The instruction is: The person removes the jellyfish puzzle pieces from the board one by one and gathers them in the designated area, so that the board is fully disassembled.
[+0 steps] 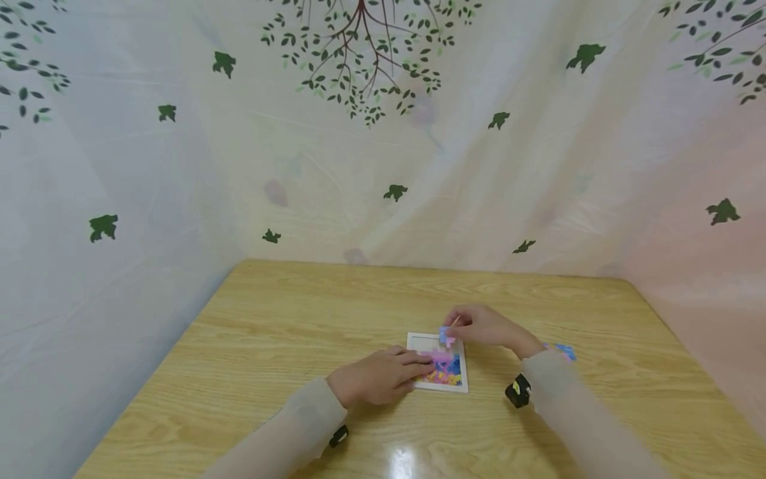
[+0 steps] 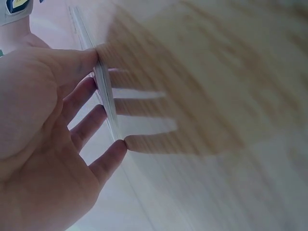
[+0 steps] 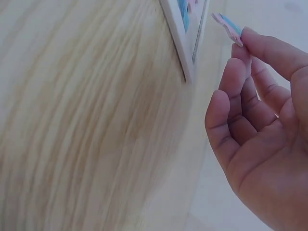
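The right hand (image 1: 487, 327) pinches a small, flat, blue-and-pink jigsaw piece (image 1: 445, 336) over the far side of a square white puzzle frame (image 1: 465, 374); the left hand (image 1: 383, 376) touches this frame, fingers apart. The piece is probably light and stiff, best held by its edges.

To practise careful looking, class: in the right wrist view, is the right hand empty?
No, the right hand pinches a small puzzle piece between its thumb and a finger.
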Demonstrator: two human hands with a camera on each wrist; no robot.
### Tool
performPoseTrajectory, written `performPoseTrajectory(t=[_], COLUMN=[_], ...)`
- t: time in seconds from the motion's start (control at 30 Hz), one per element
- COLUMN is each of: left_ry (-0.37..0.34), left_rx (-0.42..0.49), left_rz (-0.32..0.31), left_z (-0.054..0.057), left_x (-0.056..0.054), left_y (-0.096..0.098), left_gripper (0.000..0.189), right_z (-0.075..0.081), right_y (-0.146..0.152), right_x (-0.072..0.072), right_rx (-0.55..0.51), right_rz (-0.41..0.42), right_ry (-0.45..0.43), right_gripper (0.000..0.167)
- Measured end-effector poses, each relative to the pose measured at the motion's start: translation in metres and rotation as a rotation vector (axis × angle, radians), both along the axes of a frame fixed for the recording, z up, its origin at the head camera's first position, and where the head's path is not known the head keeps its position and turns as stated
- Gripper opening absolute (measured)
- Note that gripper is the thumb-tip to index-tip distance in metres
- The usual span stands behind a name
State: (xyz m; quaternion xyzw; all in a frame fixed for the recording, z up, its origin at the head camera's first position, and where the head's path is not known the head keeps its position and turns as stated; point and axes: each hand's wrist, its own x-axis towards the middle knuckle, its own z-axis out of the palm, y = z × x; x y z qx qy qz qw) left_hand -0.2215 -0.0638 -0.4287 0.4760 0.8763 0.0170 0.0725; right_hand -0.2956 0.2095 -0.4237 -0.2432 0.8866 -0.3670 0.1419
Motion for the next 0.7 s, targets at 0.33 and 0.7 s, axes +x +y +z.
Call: performPoseTrajectory(t=[0.33, 0.7], left_ry=[0.012, 0.008], left_rx=[0.002, -0.001], left_rz=[-0.009, -0.014], left_z=[-0.002, -0.002], left_x=[-0.002, -0.002], left_y=[0.002, 0.0], left_gripper=[0.05, 0.05], right_z=[0.004, 0.005], right_y=[0.046, 0.092], right_x=[0.006, 0.015], right_rx=[-0.035, -0.002], right_rz=[-0.033, -0.075], right_ry=[-0.076, -0.137], right_gripper=[0.026, 0.03])
